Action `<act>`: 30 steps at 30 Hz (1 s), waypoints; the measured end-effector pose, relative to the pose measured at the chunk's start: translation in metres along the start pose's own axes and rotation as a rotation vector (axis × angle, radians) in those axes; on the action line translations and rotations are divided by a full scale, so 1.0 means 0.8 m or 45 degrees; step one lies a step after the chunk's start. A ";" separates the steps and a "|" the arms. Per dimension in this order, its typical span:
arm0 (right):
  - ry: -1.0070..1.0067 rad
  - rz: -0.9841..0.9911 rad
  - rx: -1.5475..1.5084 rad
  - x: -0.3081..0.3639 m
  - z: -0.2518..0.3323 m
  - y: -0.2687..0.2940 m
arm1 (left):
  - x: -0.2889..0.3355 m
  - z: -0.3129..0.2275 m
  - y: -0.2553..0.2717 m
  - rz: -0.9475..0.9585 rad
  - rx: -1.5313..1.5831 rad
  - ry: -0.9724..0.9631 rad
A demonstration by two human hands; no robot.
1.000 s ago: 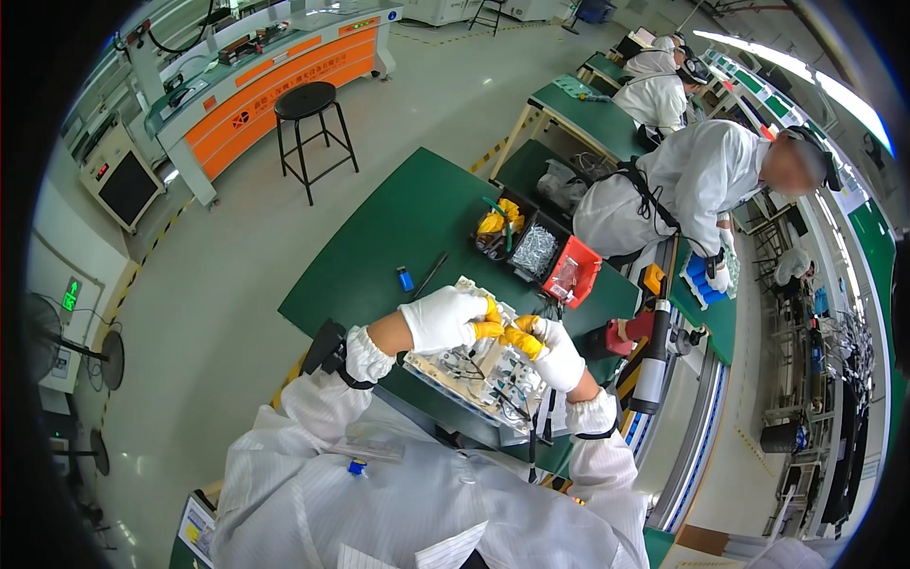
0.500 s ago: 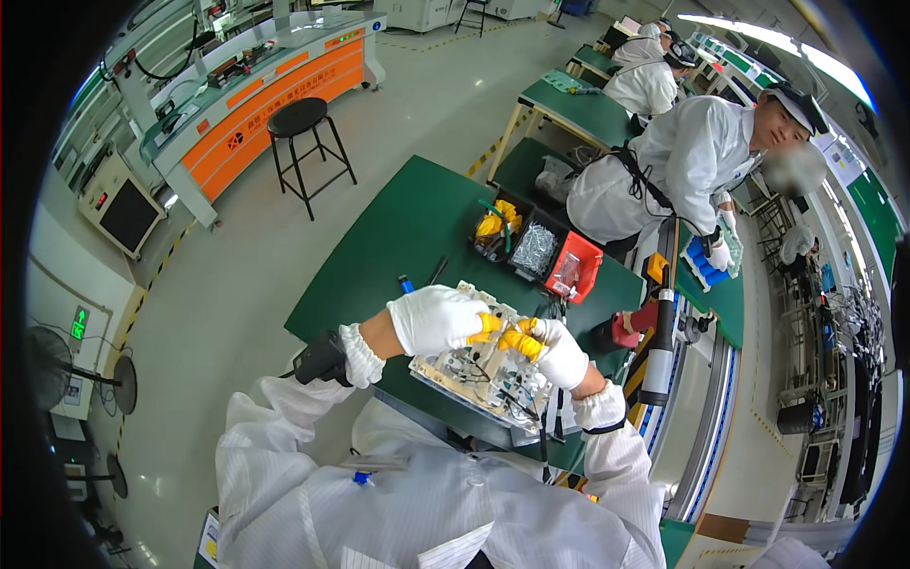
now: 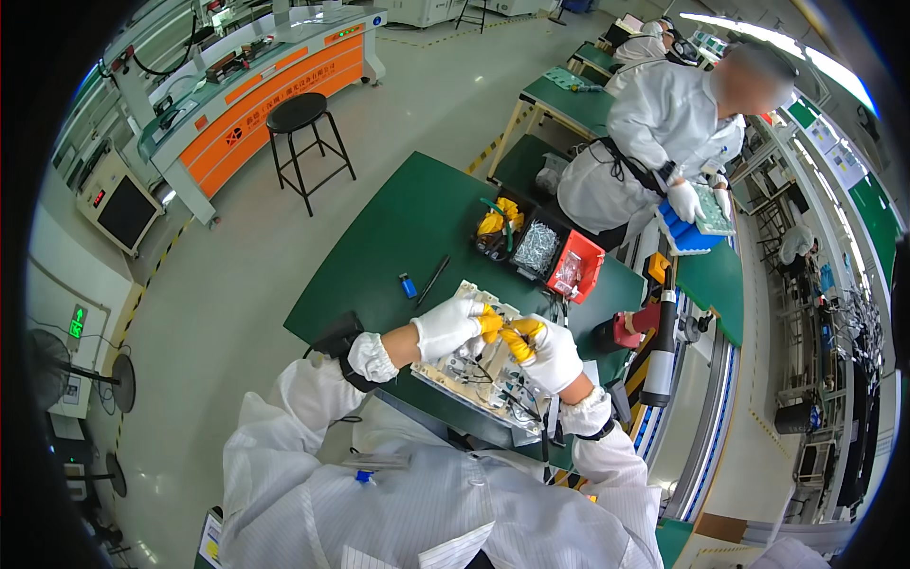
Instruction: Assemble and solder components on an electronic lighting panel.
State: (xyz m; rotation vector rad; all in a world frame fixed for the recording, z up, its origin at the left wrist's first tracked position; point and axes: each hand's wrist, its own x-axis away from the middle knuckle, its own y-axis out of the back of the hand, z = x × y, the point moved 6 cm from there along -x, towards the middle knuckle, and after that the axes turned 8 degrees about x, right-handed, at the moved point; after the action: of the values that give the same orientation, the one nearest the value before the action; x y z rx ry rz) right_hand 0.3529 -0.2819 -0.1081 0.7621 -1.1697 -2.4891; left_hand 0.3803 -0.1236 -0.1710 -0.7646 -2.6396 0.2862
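Both my hands wear white gloves with yellow fingertips and meet above a pale, wired assembly (image 3: 479,377) lying on the green table (image 3: 379,237). My left hand (image 3: 453,328) comes in from the left, its fingers pinched together. Opposite it, my right hand (image 3: 545,351) is closed too, its fingertips almost touching the left ones. Whatever they hold between them is too small or hidden to name. Black wires and small fittings show on the part of the assembly below my hands. A blue piece (image 3: 408,285) and a dark pen-like tool (image 3: 433,280) lie beyond my left hand.
Behind the assembly stand a black bin of yellow items (image 3: 500,223), a bin of screws (image 3: 536,245) and a red bin (image 3: 574,266). A red-and-black holder (image 3: 630,327) is at the right, beside a conveyor rail (image 3: 697,427). A co-worker (image 3: 654,142) handles a blue-and-white tray (image 3: 687,232).
My left hand has shifted slightly down and right, uncovering more of the blue piece and the dark tool. My right hand has dipped a little. The co-worker has turned toward the tray.
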 end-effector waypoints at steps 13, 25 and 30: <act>-0.412 0.145 -0.754 0.008 -0.035 -0.012 | 0.022 -0.064 -0.012 -0.037 -1.105 -0.979; -0.246 0.076 -0.649 0.008 -0.023 -0.011 | 0.034 -0.059 -0.029 -0.029 -1.229 -1.180; 0.075 -0.163 0.281 0.002 0.014 0.010 | 0.008 0.002 -0.019 0.024 0.527 0.108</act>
State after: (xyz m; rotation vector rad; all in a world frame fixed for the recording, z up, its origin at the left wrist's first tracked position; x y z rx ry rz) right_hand 0.3454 -0.2807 -0.0963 0.9894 -1.4321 -2.4453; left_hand 0.3678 -0.1328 -0.1660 -0.6448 -2.3774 0.7581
